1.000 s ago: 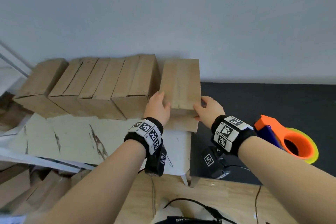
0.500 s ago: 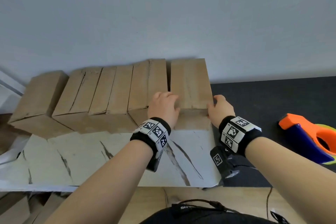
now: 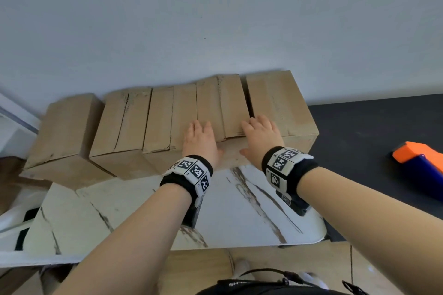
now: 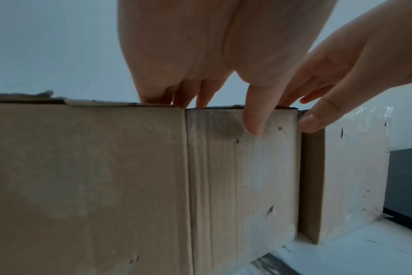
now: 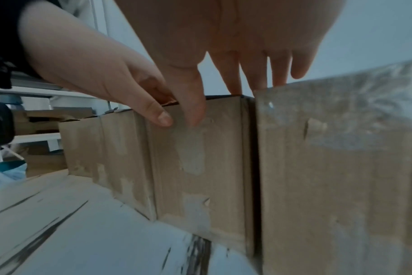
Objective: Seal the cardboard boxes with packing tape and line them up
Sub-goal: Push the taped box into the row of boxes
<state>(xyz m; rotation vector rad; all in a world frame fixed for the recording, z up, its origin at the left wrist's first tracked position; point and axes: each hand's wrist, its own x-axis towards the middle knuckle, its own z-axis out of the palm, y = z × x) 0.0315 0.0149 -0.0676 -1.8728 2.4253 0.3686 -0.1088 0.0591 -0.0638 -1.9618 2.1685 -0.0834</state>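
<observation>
Several brown cardboard boxes stand in a row against the wall on a white marbled table [image 3: 239, 213]. My left hand [image 3: 200, 137] lies flat on the left part of the second box from the right [image 3: 230, 103], thumb down its front face [image 4: 242, 176]. My right hand [image 3: 260, 134] rests on that box's right edge, by the narrow gap to the rightmost box [image 3: 280, 105]. The right thumb touches the front [image 5: 200, 158]. Clear tape shines on the rightmost box [image 5: 329, 167]. An orange and blue tape dispenser [image 3: 422, 165] lies far right.
A black mat [image 3: 371, 127] covers the surface right of the boxes, under the dispenser. The grey wall [image 3: 215, 19] stands directly behind the row. Wooden floor [image 3: 299, 263] shows below the table's front edge, and flat cardboard [image 3: 14, 280] lies at lower left.
Both hands have let go of the rightmost box, which now stands by the wall, and moved left onto its neighbour. The view has shifted left and down.
</observation>
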